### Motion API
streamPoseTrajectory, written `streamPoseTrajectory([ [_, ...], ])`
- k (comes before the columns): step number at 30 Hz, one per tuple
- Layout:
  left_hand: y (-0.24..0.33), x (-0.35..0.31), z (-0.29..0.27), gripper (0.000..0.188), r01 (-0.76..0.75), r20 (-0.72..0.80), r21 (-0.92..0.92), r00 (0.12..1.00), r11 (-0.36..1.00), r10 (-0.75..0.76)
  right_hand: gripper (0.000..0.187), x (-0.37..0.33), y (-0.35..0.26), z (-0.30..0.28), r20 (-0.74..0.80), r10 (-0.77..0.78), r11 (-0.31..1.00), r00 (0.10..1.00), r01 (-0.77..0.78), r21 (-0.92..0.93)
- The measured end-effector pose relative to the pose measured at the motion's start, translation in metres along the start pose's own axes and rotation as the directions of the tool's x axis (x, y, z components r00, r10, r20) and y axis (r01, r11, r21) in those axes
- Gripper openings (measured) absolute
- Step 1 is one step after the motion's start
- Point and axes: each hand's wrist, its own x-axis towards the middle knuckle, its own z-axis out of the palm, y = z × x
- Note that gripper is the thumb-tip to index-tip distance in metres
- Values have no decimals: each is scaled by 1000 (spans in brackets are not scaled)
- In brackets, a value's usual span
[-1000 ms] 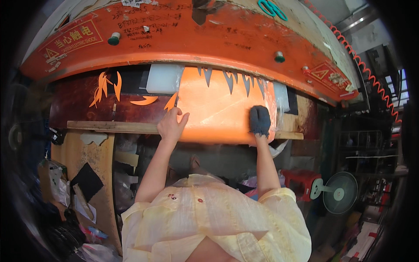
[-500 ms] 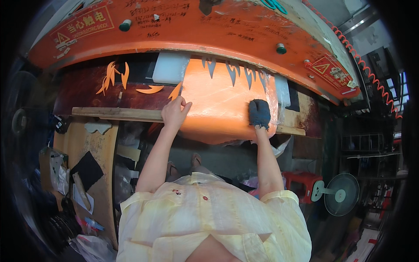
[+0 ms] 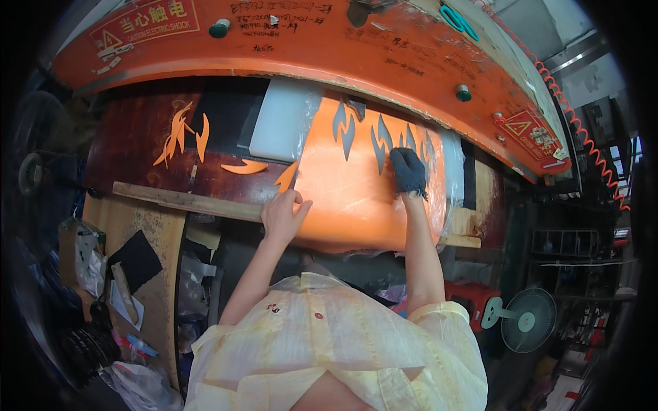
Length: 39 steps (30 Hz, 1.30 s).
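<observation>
A bright orange sheet (image 3: pixel 336 205) lies across the work surface under clear film, its near edge hanging over the front. Jagged flame-shaped cut-outs (image 3: pixel 382 145) run along its far part, showing grey. My right hand (image 3: pixel 410 171), in a dark glove, rests on the sheet beside these cut-outs, fingers fairly flat. At the sheet's left edge is my bare left hand (image 3: pixel 282 214), its fingers curled in; what they hold, if anything, is hidden. Just beyond those fingertips lies an orange cut piece (image 3: pixel 286 178). Farther left are a curved orange piece (image 3: pixel 245 166) and several pointed ones (image 3: pixel 178 133).
An orange machine beam (image 3: pixel 301 58) with warning labels spans the far side, close above the sheet. White boards (image 3: pixel 277 127) show beside the sheet. A wooden strip (image 3: pixel 192 198) edges the dark red table (image 3: pixel 137 147). At right stand a fan (image 3: pixel 528 320) and a red stool (image 3: pixel 468 301).
My right hand has slid forward over the sheet to the cut-outs. The view has shifted, showing more of the far part. My left hand stays at the sheet's left edge.
</observation>
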Motion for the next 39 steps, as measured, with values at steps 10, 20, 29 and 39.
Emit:
streamPoseTrajectory([
  [10, -13, 32, -8, 68, 187, -211, 307, 970, 933, -124, 65, 118, -62, 95, 7, -48, 920, 999, 47, -389],
  [20, -21, 27, -16, 21, 62, -289, -164, 951, 984, -108, 77, 165, -88, 130, 215, 254, 643, 943, 2, -766],
  [29, 31, 104, -31, 14, -450, -383, -180, 851, 874, 360, 61, 169, -29, 92, 250, 233, 969, 940, -245, 20],
  [39, 87, 206, 24, 47, -346, 149, -244, 910, 906, 387, 62, 170, -13, 71, 357, 88, 602, 930, -336, 724],
])
